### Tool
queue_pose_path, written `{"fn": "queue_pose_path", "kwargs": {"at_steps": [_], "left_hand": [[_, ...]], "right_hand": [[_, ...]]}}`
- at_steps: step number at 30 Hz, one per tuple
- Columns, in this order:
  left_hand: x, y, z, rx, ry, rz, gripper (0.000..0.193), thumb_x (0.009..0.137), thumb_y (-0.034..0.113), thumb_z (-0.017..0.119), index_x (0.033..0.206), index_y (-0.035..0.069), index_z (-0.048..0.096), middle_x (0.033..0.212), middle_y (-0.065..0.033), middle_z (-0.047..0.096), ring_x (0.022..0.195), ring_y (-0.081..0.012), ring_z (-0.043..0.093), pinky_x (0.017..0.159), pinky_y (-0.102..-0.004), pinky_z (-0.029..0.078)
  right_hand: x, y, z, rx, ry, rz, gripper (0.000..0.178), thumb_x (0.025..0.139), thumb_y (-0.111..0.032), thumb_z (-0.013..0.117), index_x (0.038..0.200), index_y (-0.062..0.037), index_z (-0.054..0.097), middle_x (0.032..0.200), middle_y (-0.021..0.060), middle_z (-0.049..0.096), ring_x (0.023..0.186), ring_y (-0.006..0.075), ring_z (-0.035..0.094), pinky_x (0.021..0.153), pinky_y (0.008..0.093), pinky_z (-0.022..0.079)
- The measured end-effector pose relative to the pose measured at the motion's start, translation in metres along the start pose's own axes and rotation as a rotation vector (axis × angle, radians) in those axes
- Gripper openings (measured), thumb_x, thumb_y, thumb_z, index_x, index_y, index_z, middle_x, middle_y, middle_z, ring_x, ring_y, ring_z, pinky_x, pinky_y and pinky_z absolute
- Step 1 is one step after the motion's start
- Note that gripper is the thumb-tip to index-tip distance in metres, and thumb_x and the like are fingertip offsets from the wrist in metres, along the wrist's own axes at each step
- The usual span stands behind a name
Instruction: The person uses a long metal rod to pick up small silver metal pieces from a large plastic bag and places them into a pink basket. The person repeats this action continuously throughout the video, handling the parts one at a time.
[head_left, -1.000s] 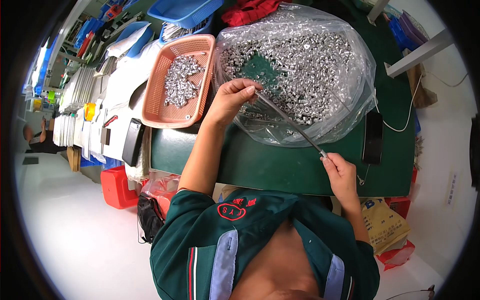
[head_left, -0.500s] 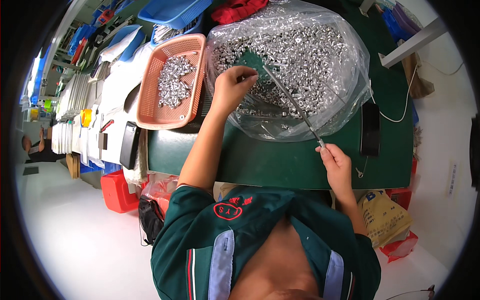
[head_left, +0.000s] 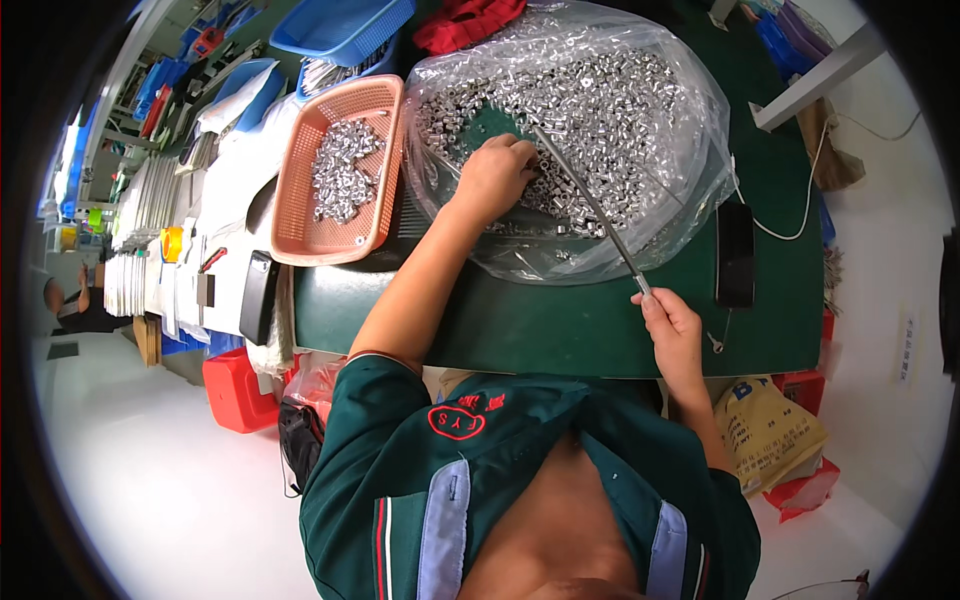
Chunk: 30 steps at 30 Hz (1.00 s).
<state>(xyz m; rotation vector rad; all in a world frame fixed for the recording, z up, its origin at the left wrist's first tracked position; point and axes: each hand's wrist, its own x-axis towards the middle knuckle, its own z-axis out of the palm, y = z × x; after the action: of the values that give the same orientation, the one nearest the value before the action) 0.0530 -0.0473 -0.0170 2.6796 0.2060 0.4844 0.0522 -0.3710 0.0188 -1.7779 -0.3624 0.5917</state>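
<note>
The right hand [head_left: 674,325] grips a slim grey metal rod [head_left: 591,203] over the clear plastic bag [head_left: 520,265] heaped with small silvery metal pieces [head_left: 640,130]; the left hand [head_left: 493,172] curls there, contents hidden; leftward, an orange mesh basket [head_left: 308,238] holds fewer.

Dark green for the surface [head_left: 450,325]; bright silver for the metal pieces [head_left: 640,120] at one o'clock, in a colourless, see-through bag [head_left: 702,212]; duller grey for the rod [head_left: 628,264]; salmon-orange mesh on the basket [head_left: 285,215] toward ten; blue on the tray [head_left: 340,32] at eleven; red cloth [head_left: 468,25] at twelve; at six, a dark green shirt [head_left: 560,410] with pale blue trim [head_left: 443,530] and red-and-white stripes [head_left: 383,545].
</note>
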Motion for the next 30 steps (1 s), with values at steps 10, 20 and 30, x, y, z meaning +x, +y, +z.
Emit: {"fn": "queue_pose_path", "kwargs": {"at_steps": [10,20,30], "left_hand": [[-0.018,-0.022,-0.026,-1.912,-0.006,-0.351,0.02,0.087,0.016,0.067,0.103,0.006,0.064,0.09,-0.0037,0.06,0.077,-0.0134,0.051,0.07,-0.0277,0.043],[-0.031,-0.02,-0.031,-2.048,-0.047,-0.375,0.026,0.089,0.022,0.065,0.104,0.002,0.062,0.089,-0.0072,0.062,0.077,-0.0159,0.053,0.068,-0.0297,0.044],[-0.033,-0.011,-0.042,-1.593,0.017,-0.343,0.022,0.087,0.016,0.068,0.101,-0.001,0.064,0.08,-0.0039,0.062,0.072,-0.0122,0.056,0.067,-0.0271,0.044]], "right_hand": [[0.0,0.0,0.0,-0.022,-0.008,0.008,0.017,0.094,-0.013,0.057,0.094,0.0018,0.065,0.063,-0.0058,0.047,0.059,0.0013,0.038,0.051,0.0209,0.031],[0.001,-0.005,0.007,-0.135,-0.05,-0.093,0.017,0.093,-0.013,0.059,0.095,0.0023,0.065,0.061,-0.0033,0.047,0.058,0.0021,0.039,0.051,0.021,0.033],[0.0,-0.008,0.007,-0.196,-0.051,-0.102,0.015,0.092,-0.012,0.06,0.094,0.0018,0.064,0.06,-0.0016,0.049,0.057,0.003,0.041,0.05,0.0223,0.035]]}}
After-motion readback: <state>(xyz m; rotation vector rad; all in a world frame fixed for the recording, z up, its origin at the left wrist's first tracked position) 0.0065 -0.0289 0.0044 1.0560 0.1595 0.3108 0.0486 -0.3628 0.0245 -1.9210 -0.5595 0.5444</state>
